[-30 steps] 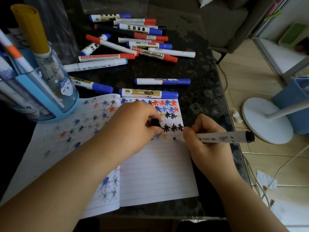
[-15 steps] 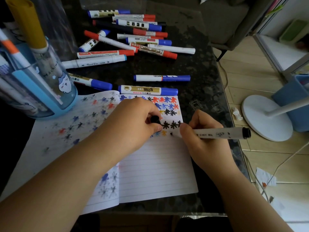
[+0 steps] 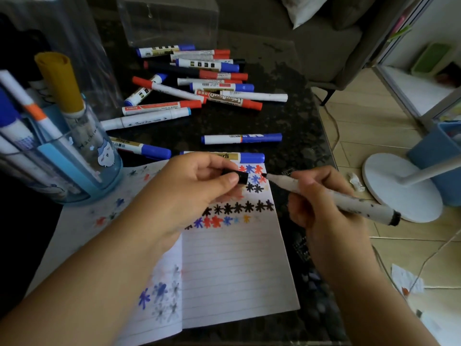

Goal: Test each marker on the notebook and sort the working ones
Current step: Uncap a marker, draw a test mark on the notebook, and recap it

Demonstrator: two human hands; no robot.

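Note:
An open lined notebook (image 3: pixel 237 265) lies on the dark table, its upper part covered with black, blue, red and orange star marks. My right hand (image 3: pixel 321 211) grips an uncapped white marker with a black tip (image 3: pixel 349 199), the tip raised off the paper and pointing left. Pinched in my left hand (image 3: pixel 189 193) is its black cap (image 3: pixel 237 176), held above the page a short gap from the tip. A heap of capped red, blue and black markers (image 3: pixel 199 81) lies at the back. Several markers stand in a clear blue cup (image 3: pixel 74 168) at the left.
Two blue-capped markers (image 3: pixel 242 139) (image 3: pixel 142 148) lie loose just beyond the notebook, a third half hidden behind my left hand. A clear plastic box (image 3: pixel 169 18) stands at the back. The table's right edge drops to a tiled floor with a white fan base (image 3: pixel 399 186) and cables.
My right hand lifted the marker's tip off the page and swung it toward my left hand. My left hand rose from the paper with the cap. A new black star row shows.

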